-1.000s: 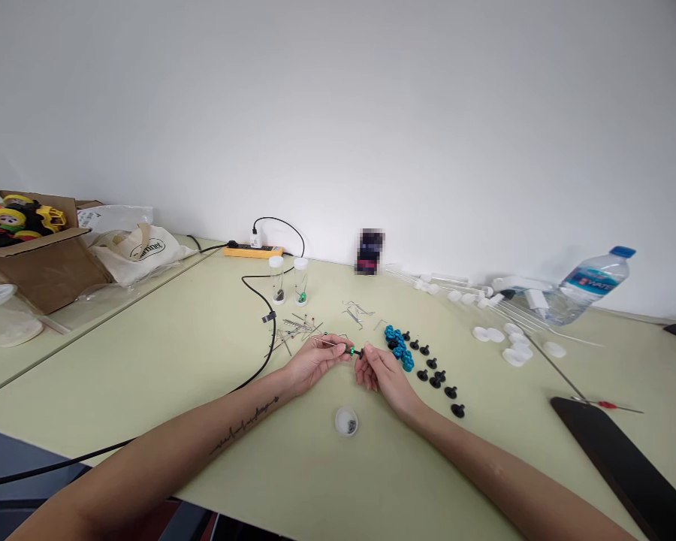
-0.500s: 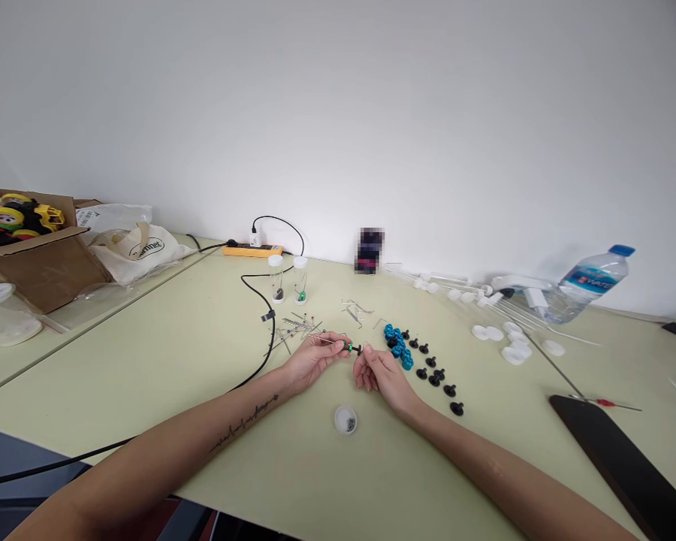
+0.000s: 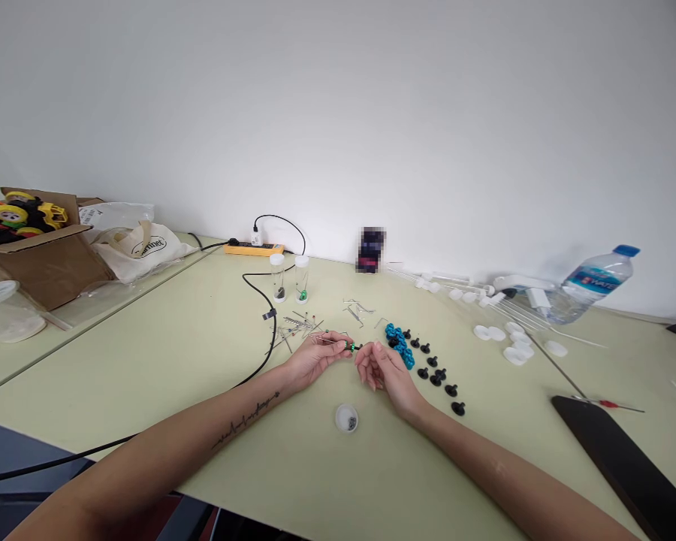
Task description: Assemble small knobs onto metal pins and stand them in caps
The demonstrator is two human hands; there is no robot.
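Green piece [image 3: 352,347] (one) in left fingers [image 3: 334,349]

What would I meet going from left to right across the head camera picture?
Box → cloth bag → power strip → left hand holding a green piece → right hand → bottle.

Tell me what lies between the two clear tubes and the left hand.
In the head view, a loose scatter of thin metal pieces lies there on the table, between the clear tubes and the left hand.
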